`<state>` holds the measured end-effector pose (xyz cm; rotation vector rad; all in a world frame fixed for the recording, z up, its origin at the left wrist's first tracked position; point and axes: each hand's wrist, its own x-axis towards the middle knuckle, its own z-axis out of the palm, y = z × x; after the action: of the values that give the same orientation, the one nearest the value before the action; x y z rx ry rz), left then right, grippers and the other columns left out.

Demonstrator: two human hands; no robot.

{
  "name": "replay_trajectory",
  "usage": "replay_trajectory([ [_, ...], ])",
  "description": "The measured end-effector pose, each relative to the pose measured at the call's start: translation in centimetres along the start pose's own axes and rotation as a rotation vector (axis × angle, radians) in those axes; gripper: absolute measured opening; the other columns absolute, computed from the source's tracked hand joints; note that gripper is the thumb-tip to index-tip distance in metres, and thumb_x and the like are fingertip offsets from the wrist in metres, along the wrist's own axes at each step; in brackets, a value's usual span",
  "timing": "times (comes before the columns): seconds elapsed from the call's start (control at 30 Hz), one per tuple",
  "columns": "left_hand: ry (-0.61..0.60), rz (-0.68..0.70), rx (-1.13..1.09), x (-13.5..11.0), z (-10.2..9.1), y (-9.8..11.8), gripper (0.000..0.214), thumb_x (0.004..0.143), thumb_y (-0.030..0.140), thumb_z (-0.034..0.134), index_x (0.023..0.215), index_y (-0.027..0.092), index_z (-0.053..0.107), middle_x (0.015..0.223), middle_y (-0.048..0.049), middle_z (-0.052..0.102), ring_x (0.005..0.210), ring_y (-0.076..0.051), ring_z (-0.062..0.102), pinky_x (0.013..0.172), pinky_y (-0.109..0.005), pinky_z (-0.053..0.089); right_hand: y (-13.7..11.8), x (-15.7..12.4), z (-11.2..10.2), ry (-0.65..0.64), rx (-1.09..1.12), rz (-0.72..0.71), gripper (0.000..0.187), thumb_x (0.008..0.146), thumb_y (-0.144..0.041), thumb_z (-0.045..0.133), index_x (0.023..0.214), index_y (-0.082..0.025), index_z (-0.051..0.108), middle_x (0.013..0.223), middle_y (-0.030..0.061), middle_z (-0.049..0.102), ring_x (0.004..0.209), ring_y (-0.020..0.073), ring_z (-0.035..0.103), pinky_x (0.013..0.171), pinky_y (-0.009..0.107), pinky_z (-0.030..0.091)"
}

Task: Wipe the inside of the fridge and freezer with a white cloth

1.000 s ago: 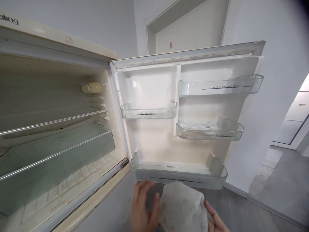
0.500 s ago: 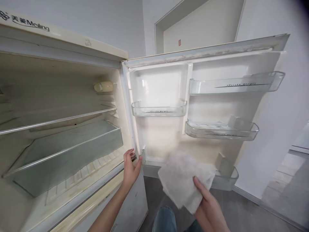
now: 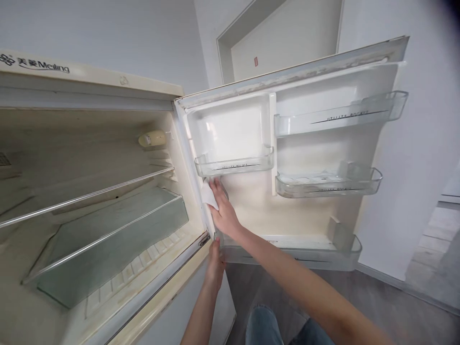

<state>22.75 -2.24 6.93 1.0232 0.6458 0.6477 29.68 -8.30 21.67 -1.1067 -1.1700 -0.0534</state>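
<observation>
My right hand [image 3: 226, 213] reaches across to the hinge side of the open refrigerator door [image 3: 247, 211]. Its fingers press a folded white cloth [image 3: 209, 195] flat against the inner liner, just below the small upper door shelf [image 3: 235, 166]. Under it, my left hand [image 3: 215, 266] is closed around the left end of the bottom door shelf [image 3: 287, 255], near the hinge; part of its fingers is hidden. My right forearm passes in front of that shelf.
To the left, the refrigerator cabinet [image 3: 194, 215] holds a glass shelf [image 3: 93, 194] and a clear drawer [image 3: 118, 254]. Two more door shelves, an upper one [image 3: 341, 117] and a middle one [image 3: 327, 187], stick out at the right. A white wall [image 3: 413, 167] stands beside the door.
My right hand has carried the cloth up and left onto the door's hinge side. My left hand has moved slightly right and down, onto the bottom shelf's end.
</observation>
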Motion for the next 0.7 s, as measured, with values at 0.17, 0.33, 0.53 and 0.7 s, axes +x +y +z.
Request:
replay_trajectory([
  [0.17,-0.046,-0.097,-0.028,0.4,-0.1,-0.1,0.07,0.075,0.067,0.053,0.13,0.025,0.047,0.136,-0.0125,0.058,0.12,-0.03,0.059,0.099,-0.043,0.051,0.9,0.2,2.0,0.056,0.079,-0.009,0.053,0.087,-0.027,0.049,0.139,-0.036,0.047,0.151,-0.0146,0.034,0.143,0.0132,0.026,0.116,0.028,0.017],
  [0.33,-0.041,-0.081,0.001,-0.2,0.1,0.3,0.071,0.075,0.067,0.053,0.134,0.029,0.043,0.144,-0.009,0.051,0.128,-0.031,0.052,0.098,-0.041,0.05,3.4,-2.4,0.6,0.007,0.008,0.217,0.059,0.085,-0.039,0.049,0.143,-0.028,0.044,0.141,-0.0042,0.052,0.132,0.0249,0.045,0.11,0.039,0.03],
  [0.53,0.008,-0.104,-0.019,0.0,0.5,0.0,0.066,0.077,0.064,0.052,0.132,0.027,0.045,0.141,-0.008,0.054,0.13,-0.031,0.05,0.107,-0.046,0.044,5.0,-2.5,-3.0,0.173,0.172,0.683,0.043,0.075,-0.049,0.055,0.091,-0.011,0.069,0.071,0.008,0.07,0.076,0.0282,0.066,0.075,0.038,0.052],
  [0.7,0.056,-0.099,-0.033,1.0,0.5,-1.0,0.067,0.074,0.065,0.055,0.13,0.029,0.047,0.138,-0.0081,0.057,0.13,-0.032,0.05,0.108,-0.049,0.042,2.0,-3.6,-4.2,0.679,0.333,0.536,0.058,0.082,-0.054,0.052,0.121,-0.011,0.057,0.103,0.0111,0.07,0.095,0.0239,0.066,0.082,0.034,0.052],
])
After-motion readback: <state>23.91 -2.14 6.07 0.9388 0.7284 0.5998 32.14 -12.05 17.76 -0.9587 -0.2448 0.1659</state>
